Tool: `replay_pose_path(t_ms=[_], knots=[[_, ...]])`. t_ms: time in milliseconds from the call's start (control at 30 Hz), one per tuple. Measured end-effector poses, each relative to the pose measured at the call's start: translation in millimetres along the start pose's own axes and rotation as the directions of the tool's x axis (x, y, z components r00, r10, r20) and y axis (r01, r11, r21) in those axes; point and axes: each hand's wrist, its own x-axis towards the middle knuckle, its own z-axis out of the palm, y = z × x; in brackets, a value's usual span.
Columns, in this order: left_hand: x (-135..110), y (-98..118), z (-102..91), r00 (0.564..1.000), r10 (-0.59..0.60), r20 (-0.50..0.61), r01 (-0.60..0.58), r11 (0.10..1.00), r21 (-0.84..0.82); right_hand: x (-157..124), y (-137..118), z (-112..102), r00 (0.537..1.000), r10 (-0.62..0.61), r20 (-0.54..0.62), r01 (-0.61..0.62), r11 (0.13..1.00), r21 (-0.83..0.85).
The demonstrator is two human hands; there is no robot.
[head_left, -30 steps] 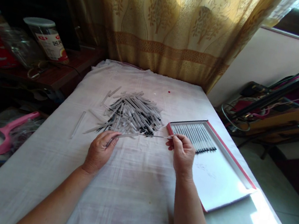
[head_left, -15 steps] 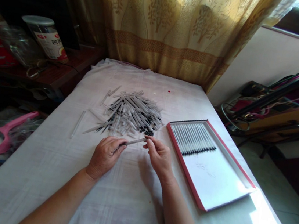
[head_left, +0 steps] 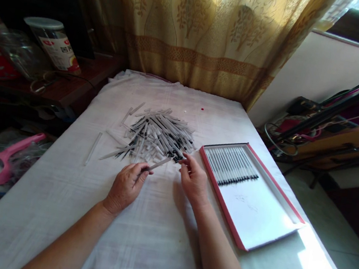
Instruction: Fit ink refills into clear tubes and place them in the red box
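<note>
My left hand [head_left: 127,185] is closed around a translucent grey pen barrel [head_left: 161,164], whose free end slants up to the right. My right hand [head_left: 195,179] has come away from the barrel. Its fingers are a little apart beside the small black pen parts [head_left: 176,157] at the near edge of the heap; no object shows between them. A pile of pen parts [head_left: 159,134], clear barrels and dark refills mixed, lies just beyond both hands. To the right, a shallow red-edged box [head_left: 226,217] holds a row of pens [head_left: 235,165] with black tips.
A single clear tube [head_left: 93,149] lies left of the pile. A tiny red bit [head_left: 202,109] is on the white cloth [head_left: 137,244] near the curtain [head_left: 193,34]. Jars [head_left: 53,45] stand on a dark cabinet at left, above a pink-handled roller [head_left: 5,161].
My right hand has let go of the barrel's end and moved slightly up and right, toward the black parts. My left hand keeps the barrel, now with its end bare.
</note>
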Motion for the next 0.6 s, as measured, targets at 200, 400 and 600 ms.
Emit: replay_pose_path(t_ms=[200,400,600], knots=[[0,-1,0.4,1.0,-0.028,-0.01,0.028,1.0,-0.009,20,29,-19,0.995,-0.032,0.093,0.068,0.909,-0.412],[0,-1,0.7,1.0,-0.029,-0.006,0.029,1.0,-0.001,27,26,-14,0.98,-0.038,0.198,0.137,0.844,-0.519],[0,-2,1.8,1.0,-0.006,-0.004,0.007,1.0,0.021,31,25,-13,0.989,-0.07,0.129,0.12,0.893,-0.434]])
